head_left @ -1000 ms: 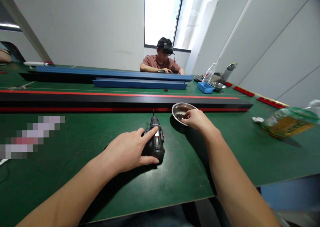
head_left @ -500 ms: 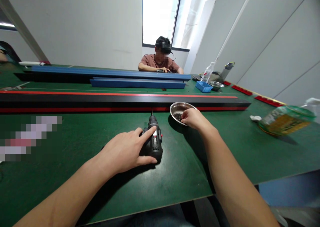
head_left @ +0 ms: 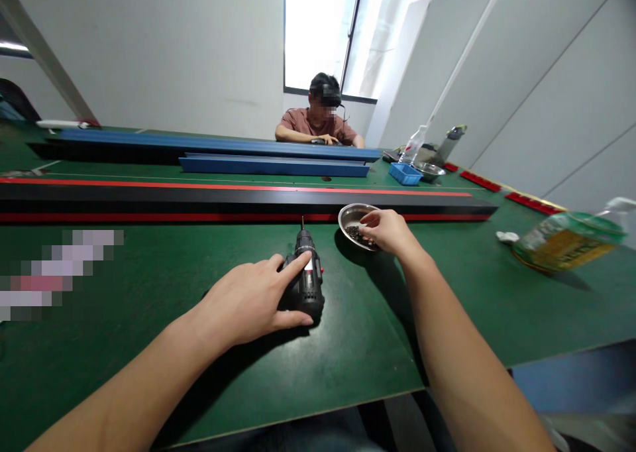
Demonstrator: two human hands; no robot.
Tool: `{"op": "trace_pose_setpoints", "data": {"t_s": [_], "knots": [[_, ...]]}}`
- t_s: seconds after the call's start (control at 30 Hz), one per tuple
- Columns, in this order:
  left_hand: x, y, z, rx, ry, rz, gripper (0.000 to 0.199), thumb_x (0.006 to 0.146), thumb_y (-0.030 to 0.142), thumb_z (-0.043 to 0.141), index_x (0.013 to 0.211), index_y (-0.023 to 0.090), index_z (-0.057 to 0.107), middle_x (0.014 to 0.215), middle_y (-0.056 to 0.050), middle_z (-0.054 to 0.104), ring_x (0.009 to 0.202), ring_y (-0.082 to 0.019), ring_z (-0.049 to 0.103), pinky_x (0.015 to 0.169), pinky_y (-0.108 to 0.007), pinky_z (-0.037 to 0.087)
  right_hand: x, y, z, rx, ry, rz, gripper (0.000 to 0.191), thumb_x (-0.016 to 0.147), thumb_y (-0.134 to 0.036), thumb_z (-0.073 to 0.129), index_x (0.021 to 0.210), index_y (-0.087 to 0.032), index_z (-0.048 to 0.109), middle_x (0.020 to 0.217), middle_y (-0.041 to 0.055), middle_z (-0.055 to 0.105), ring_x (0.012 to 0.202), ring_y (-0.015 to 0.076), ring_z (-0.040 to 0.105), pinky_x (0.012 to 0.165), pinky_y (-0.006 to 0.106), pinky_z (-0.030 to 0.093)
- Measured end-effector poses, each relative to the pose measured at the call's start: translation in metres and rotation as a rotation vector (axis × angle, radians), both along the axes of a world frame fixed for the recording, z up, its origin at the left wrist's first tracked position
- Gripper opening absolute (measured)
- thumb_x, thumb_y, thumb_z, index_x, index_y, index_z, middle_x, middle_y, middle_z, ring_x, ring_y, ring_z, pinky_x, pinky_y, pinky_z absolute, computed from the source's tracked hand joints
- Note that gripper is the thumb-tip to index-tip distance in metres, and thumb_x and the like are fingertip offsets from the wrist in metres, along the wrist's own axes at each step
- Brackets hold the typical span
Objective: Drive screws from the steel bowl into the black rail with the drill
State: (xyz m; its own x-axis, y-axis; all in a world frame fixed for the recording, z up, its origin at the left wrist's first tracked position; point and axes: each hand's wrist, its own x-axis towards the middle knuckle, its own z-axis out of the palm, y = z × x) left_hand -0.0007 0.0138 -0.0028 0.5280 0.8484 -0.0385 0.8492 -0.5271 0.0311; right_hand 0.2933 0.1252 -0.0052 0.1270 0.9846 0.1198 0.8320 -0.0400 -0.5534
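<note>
My left hand (head_left: 253, 299) rests round a black power drill (head_left: 309, 286), which lies on the green table (head_left: 358, 346) with its bit toward the black and red bar (head_left: 248, 200). Over the right side of a round metal bowl (head_left: 342, 221) is my right hand (head_left: 387, 230), its fingertips bent together. Small dark pieces, perhaps screws, lie in the bowl. Whatever my right fingertips may hold is too small to make out. The bowl stands against the bar's front edge, right of the drill.
Blue bars (head_left: 273, 166) lie farther back, with a blue basket (head_left: 405, 173) and another metal bowl (head_left: 431, 170) to their right. A person (head_left: 318, 117) sits across the table. A green-lidded jar (head_left: 566, 240) lies at the right.
My right hand has lifted slightly from the small pieces in the bowl, and its fingers have changed shape. My left hand and the drill have stayed in place.
</note>
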Motion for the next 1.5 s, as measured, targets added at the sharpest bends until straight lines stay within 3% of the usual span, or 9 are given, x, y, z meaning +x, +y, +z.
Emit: {"op": "trace_pose_setpoints", "data": {"t_s": [0.6, 0.87, 1.1, 1.5], "knots": [[-0.002, 0.0, -0.004, 0.046, -0.01, -0.025, 0.096, 0.085, 0.083, 0.042, 0.164, 0.038, 0.012, 0.12, -0.011, 0.065, 0.091, -0.034, 0.072, 0.069, -0.041, 0.053, -0.001, 0.004, -0.001, -0.1, 0.215, 0.008, 0.023, 0.087, -0.012, 0.067, 0.107, -0.009, 0.077, 0.085, 0.012, 0.078, 0.069, 0.017, 0.072, 0.058, 0.021, 0.051], [0.0, -0.001, -0.003, 0.046, 0.0, -0.022, 0.095, 0.085, 0.083, 0.043, 0.163, 0.036, 0.015, 0.116, -0.01, 0.066, 0.09, -0.033, 0.072, 0.069, -0.039, 0.052, 0.005, 0.003, -0.003, -0.033, -0.129, 0.049, 0.025, 0.078, -0.01, 0.07, 0.1, -0.015, 0.081, 0.099, 0.0101, 0.078, 0.083, 0.0187, 0.072, 0.07, 0.023, 0.05], [-0.002, 0.0, -0.004, 0.061, -0.002, -0.028, 0.095, 0.085, 0.083, 0.042, 0.163, 0.037, 0.014, 0.118, -0.011, 0.066, 0.089, -0.034, 0.072, 0.067, -0.04, 0.051, 0.009, 0.006, -0.006, -0.193, -0.169, 0.126, 0.021, 0.075, -0.019, 0.076, 0.095, -0.017, 0.081, 0.08, 0.0055, 0.076, 0.069, 0.017, 0.066, 0.06, 0.024, 0.045], [-0.001, -0.001, -0.004, 0.049, 0.006, -0.014, 0.096, 0.085, 0.083, 0.044, 0.163, 0.038, 0.013, 0.118, -0.01, 0.065, 0.09, -0.033, 0.072, 0.068, -0.04, 0.051, 0.012, 0.016, -0.014, -0.235, -0.23, 0.146, 0.018, 0.07, -0.014, 0.073, 0.085, -0.02, 0.081, 0.074, 0.004, 0.073, 0.065, 0.0163, 0.063, 0.06, 0.025, 0.043]]}}
